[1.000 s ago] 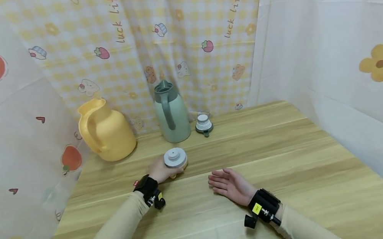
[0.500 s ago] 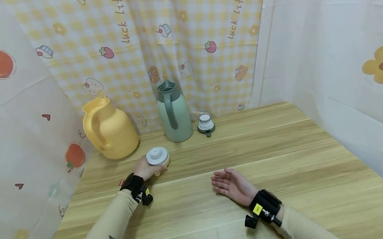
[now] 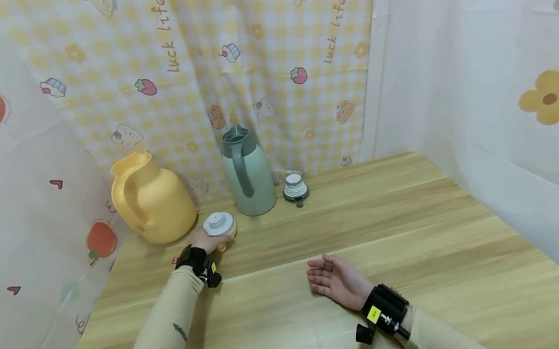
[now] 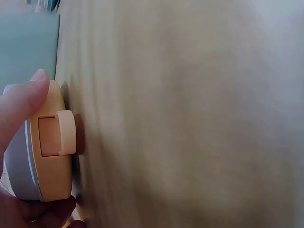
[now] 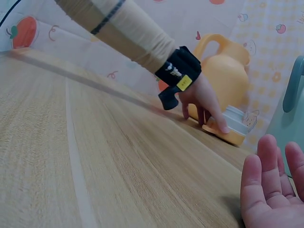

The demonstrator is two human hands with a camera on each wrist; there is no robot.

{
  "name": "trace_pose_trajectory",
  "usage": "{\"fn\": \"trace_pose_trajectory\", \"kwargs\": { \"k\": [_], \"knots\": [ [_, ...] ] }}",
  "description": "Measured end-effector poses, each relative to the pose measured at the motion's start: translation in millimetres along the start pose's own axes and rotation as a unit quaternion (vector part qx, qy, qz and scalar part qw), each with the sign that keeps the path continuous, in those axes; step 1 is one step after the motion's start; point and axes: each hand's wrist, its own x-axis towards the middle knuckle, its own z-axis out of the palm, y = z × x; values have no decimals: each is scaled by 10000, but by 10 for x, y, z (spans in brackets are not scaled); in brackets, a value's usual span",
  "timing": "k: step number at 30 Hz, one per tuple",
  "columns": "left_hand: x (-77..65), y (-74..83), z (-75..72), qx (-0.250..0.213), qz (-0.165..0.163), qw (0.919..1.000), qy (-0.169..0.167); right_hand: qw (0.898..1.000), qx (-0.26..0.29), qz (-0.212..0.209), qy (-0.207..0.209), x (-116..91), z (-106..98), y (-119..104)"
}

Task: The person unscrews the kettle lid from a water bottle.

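My left hand [image 3: 205, 240] grips a round lid [image 3: 220, 224] by its sides, with the thumb along the near side. The lid has a yellow-orange base with a small tab and a grey-white stopper part facing up. In the left wrist view the yellow base [image 4: 54, 175] sits close over the wooden table. Just behind it stands a yellow jug [image 3: 160, 200] with its mouth uncovered. My right hand [image 3: 340, 281] rests palm-up on the table, fingers relaxed, holding nothing.
A green thermos jug [image 3: 259, 182] stands uncovered near the back edge. Beside it a second lid [image 3: 295, 188], white stopper up on a dark green base, lies on the wooden table [image 3: 416, 229]. Patterned curtains [image 3: 267, 46] hang behind and at both sides.
My left hand has carried the yellow lid leftward and back, from in front of the green thermos jug to close by the yellow jug. The right hand has stayed in place.
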Motion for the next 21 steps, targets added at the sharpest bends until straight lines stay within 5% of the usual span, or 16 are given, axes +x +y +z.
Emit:
{"fn": "trace_pose_trajectory", "kwargs": {
  "k": [3,10,14,21],
  "knots": [
    [64,19,9,-76,-199,9998,65,10000,-18,22,-70,-6,-17,12],
    [298,73,-59,705,-476,9963,-149,9998,-45,18,-179,24,-18,-9],
    [378,77,-74,441,-666,9968,-82,9998,-82,66,-190,42,-3,-3],
    [480,104,9,564,-516,9971,61,9996,-67,211,-199,28,-55,7]
  ]
}}
